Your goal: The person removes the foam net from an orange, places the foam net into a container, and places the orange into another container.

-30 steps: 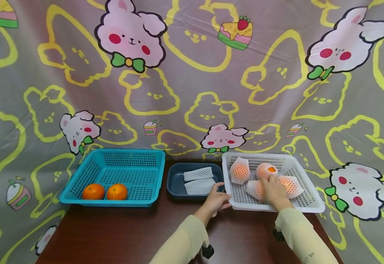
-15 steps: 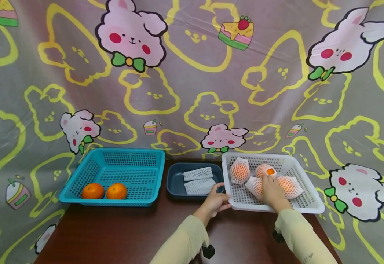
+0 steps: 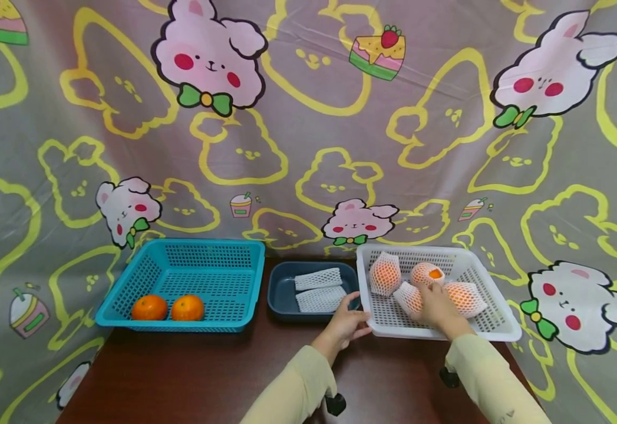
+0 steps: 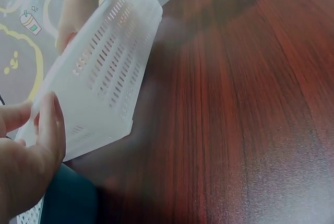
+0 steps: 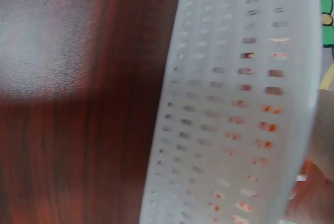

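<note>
At the front left corner of a white plastic basket (image 3: 499,330), my left hand (image 3: 342,325) holds the rim; in the left wrist view the thumb and fingers (image 4: 49,125) lie on either side of that corner. Inside the basket, my right hand (image 3: 441,309) grips an orange in a white foam net (image 3: 408,299) near the front wall, covering its right end. Close around it lie three more netted oranges: one at the left (image 3: 385,274), one behind with bare peel showing (image 3: 426,273), one at the right (image 3: 465,298). The basket wall hides most of the right hand in the right wrist view.
A dark blue tray (image 3: 281,309) holding two flat white foam nets (image 3: 321,299) stands left of the white basket. Further left, a teal basket (image 3: 255,277) contains two bare oranges (image 3: 188,307). A patterned cloth hangs behind the brown table (image 3: 207,377).
The netted orange under my right hand has turned slightly, its left end tilting up and away. The orange behind it has rolled a little, showing more peel. My left hand stays put.
</note>
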A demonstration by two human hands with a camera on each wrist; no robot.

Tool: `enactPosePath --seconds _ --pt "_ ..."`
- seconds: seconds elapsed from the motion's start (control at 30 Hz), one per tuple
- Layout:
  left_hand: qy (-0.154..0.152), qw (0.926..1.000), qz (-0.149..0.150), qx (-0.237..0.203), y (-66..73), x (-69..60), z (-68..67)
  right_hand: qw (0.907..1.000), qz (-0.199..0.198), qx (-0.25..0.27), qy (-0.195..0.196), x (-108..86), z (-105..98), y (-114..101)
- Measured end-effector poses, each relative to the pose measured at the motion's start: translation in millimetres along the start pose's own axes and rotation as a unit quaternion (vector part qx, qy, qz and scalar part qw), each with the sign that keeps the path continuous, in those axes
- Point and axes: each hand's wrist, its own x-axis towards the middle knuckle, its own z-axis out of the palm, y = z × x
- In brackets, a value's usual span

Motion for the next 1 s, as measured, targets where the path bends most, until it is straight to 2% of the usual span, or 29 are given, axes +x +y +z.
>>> enactPosePath --seconds 0.3,0.4,0.73,0.8,1.0 --pt "0.014 0.9997 0.022 -0.001 3.7 -2.8 3.7 0.9992 -0.039 -0.007 -0.006 -1.4 -15.9 -14.5" --pt "0.011 0.9996 0.023 0.013 5.3 -3.9 2.7 0.9988 -0.048 -0.001 -0.001 -3.4 -20.0 -22.0" --pt "-0.007 0.998 0.01 0.061 11.3 -7.1 -5.3 0.9922 -0.105 0.027 0.06 -11.0 -30.5 -44.5" --pt "-0.015 0.9978 0.008 0.064 13.3 -8.4 -6.5 0.9921 -0.107 0.035 0.056 -12.9 -33.6 -49.7" --pt "-0.046 0.9953 0.003 0.085 20.5 -15.4 -16.3 0.9936 -0.092 0.065 0.009 -20.0 -42.6 -68.9"
